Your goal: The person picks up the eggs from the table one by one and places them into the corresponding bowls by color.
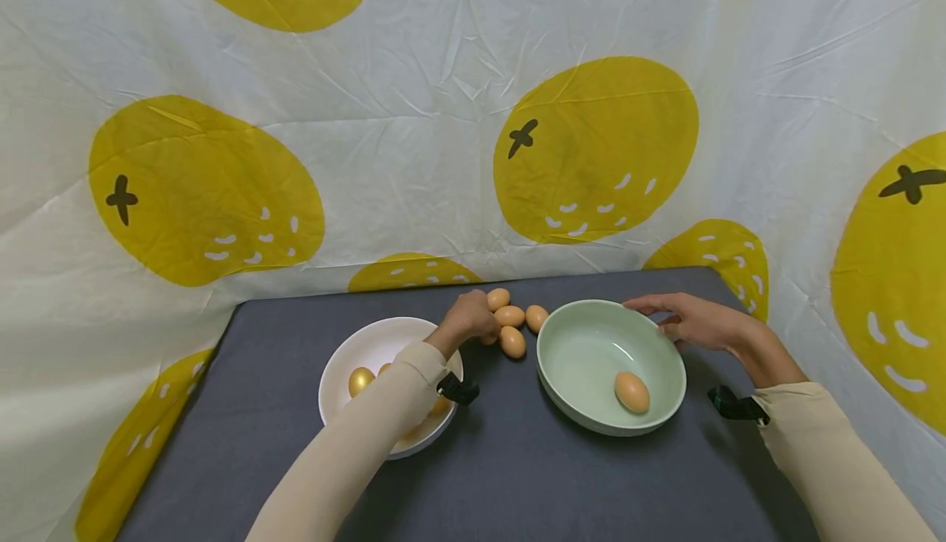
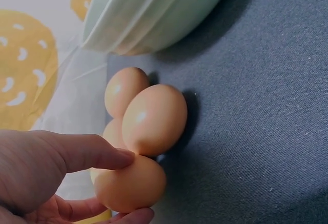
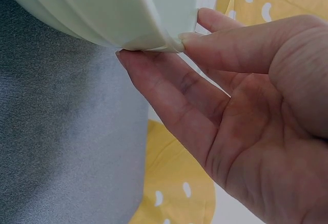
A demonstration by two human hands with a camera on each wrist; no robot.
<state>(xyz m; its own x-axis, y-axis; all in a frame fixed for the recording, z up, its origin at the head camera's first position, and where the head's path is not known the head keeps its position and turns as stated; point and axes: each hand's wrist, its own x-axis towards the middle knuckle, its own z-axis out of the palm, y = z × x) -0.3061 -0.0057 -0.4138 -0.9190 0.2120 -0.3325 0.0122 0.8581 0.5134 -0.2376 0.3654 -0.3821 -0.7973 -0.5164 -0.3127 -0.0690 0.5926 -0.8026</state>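
Observation:
My left hand (image 1: 470, 318) reaches over the white bowl to a cluster of brown eggs (image 1: 509, 317). In the left wrist view its thumb and fingers pinch the nearest egg (image 2: 134, 185), which lies against the others. My right hand (image 1: 698, 322) holds the far right rim of the pale green bowl (image 1: 584, 345). In the right wrist view, the thumb lies at the rim and fingertips touch the outer wall. A single brown egg (image 1: 631, 392) lies inside the green bowl.
The white bowl (image 1: 334, 361) stands on the left, holding a gold-coloured egg (image 1: 360, 381) and other eggs partly hidden by my left sleeve. A dark grey cloth (image 1: 273, 411) covers the table. Behind its far edge hangs a white curtain (image 1: 399, 156) with yellow fruit shapes.

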